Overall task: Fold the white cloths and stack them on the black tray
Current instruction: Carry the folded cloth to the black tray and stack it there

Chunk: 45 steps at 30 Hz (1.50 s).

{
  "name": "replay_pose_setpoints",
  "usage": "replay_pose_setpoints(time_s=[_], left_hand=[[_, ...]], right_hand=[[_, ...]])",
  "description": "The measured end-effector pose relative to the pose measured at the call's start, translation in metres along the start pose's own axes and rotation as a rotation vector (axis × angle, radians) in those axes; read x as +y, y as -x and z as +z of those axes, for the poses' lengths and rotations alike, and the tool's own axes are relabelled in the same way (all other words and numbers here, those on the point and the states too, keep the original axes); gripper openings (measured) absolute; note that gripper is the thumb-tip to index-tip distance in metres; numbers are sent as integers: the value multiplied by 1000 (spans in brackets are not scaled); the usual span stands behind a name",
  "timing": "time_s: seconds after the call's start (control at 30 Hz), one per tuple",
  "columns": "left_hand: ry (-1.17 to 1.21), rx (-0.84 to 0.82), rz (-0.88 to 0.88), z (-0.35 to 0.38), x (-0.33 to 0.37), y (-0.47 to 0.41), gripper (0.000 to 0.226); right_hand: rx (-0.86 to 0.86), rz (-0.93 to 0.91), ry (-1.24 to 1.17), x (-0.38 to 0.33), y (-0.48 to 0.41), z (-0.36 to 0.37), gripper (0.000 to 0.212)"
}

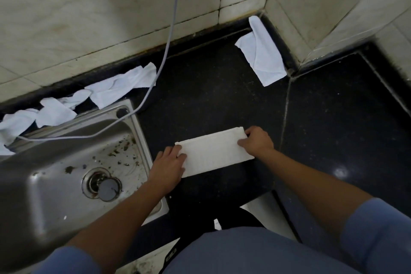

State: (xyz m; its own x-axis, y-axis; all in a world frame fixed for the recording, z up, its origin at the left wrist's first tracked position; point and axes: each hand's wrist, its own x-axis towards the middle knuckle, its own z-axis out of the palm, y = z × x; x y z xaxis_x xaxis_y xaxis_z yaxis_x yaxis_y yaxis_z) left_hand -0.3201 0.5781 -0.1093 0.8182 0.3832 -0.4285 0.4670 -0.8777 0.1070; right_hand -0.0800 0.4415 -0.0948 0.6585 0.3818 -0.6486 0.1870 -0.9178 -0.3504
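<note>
A white cloth [213,151], folded into a long rectangle, lies flat on the black counter [211,95] in front of me. My left hand [170,165] pinches its left end, and my right hand [256,141] pinches its right end. Another white cloth [261,51] lies loosely folded in the far corner against the wall. Several crumpled white cloths [120,84] are strung along the back ledge behind the sink. No black tray is visible apart from the dark counter surface.
A steel sink [66,162] with a dirty basin and a drain plug [107,189] sits to the left. A grey cable [164,55] hangs down the tiled wall [89,6] into the sink. The counter continues to the right past a seam.
</note>
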Motion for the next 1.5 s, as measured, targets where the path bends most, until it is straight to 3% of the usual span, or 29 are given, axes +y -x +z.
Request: replay_pose_setpoints(time_s=[0.1, 0.17, 0.23, 0.43, 0.6, 0.73, 0.8, 0.87, 0.93, 1.07, 1.2, 1.37, 1.5], left_hand=[[69, 38, -28, 0, -5, 3, 44], [148, 103, -63, 0, -13, 10, 40], [210, 165, -120, 1, -24, 19, 36], [276, 257, -235, 3, -52, 53, 26], [265, 223, -266, 10, -60, 71, 29], [279, 219, -230, 6, -49, 65, 31], [272, 208, -169, 3, -36, 55, 33], [248, 202, -59, 1, -21, 43, 39], [184, 117, 25, 3, -6, 30, 50], [33, -50, 29, 15, -3, 15, 66], [-1, -61, 52, 19, -10, 11, 67], [28, 40, 24, 9, -5, 18, 61], [111, 172, -123, 5, -8, 46, 51]], right_hand=[[-69, 99, -324, -7, 6, -10, 9], [-137, 110, -491, -17, 18, -14, 7], [-187, 37, -506, -32, 30, -10, 10], [-299, -156, -242, -85, 47, 51, 20], [-235, -228, 59, -99, 46, 101, 41], [-230, -316, 93, -91, 50, 101, 56], [-151, -470, 169, -74, 54, 89, 43], [29, -759, 377, -52, 52, 79, 36], [150, -971, 589, -33, 47, 72, 47], [-64, -843, 881, -10, 31, 67, 71], [-54, -827, 906, -4, 23, 66, 76], [-27, -902, 868, -26, 23, 52, 65], [-51, -921, 839, -69, 10, 49, 59]])
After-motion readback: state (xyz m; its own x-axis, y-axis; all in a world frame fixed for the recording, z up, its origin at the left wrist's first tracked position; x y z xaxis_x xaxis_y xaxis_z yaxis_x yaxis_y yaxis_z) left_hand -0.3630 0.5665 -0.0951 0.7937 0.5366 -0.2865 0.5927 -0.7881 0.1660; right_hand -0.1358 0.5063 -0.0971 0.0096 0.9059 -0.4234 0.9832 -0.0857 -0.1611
